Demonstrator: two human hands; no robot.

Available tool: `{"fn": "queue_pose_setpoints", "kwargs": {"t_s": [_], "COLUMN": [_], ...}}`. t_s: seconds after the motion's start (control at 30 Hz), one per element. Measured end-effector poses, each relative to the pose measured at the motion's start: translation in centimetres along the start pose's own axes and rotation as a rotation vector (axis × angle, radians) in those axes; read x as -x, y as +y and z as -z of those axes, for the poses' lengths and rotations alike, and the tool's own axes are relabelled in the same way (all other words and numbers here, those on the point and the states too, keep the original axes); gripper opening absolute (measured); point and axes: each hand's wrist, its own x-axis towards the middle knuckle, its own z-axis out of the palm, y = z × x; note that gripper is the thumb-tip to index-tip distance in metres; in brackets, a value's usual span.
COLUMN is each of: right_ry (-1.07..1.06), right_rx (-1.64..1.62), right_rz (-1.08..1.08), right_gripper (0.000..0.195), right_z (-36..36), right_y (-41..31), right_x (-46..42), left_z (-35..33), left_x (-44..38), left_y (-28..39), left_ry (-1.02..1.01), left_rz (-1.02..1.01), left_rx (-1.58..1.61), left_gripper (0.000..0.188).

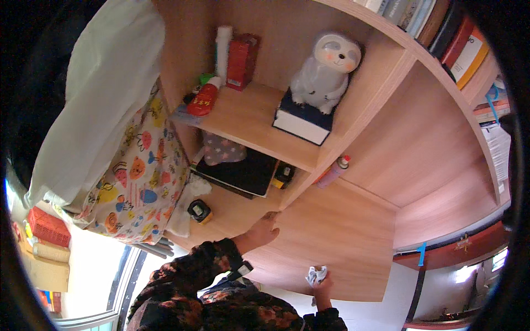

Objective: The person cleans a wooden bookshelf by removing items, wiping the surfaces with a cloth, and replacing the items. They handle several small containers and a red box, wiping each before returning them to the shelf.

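My left hand [260,232] is over the wooden desktop [352,244], near the lower end of the upright shelf divider, with nothing visible in its fingers. A white crumpled cloth or tissue [316,275] is in my right hand [324,288], at the desktop's front edge. Left of my left hand a black and yellow tape measure [200,212] sits on the wood. Beside the divider stands a pinkish-purple spray can [332,173] with a red nozzle.
Above, a sloth figurine [325,72] sits on a thick dark book [302,122]. The lower cubby holds a black flat item [244,171], a star-patterned cloth [223,149] and another black-yellow object [284,175]. A cartoon-print fabric [138,178] hangs at left; a red box [241,64] is on the shelf.
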Motion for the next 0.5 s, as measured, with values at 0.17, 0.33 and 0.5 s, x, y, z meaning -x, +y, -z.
{"fn": "queue_pose_setpoints", "kwargs": {"t_s": [0.17, 0.33, 0.5], "right_ry": [-0.012, -0.061, -0.056], "right_rx": [0.079, -0.029, 0.197], "right_rz": [-0.167, -0.057, -0.008], "right_gripper": [0.035, 0.033, 0.034], "right_z": [-0.3, -0.2, 0.3], "right_y": [-8.7, -3.8, -1.6], "right_x": [1.0, 0.2, 0.0], "left_z": [6.2, 11.0, 10.3], "left_x": [8.4, 11.8, 12.6], "left_y": [2.3, -1.6, -8.4], "left_ry": [0.248, 0.727, 0.767], "left_rz": [0.058, 0.302, 0.351], "left_rx": [0.025, -0.294, -0.205], "left_gripper": [0.06, 0.096, 0.1]}}
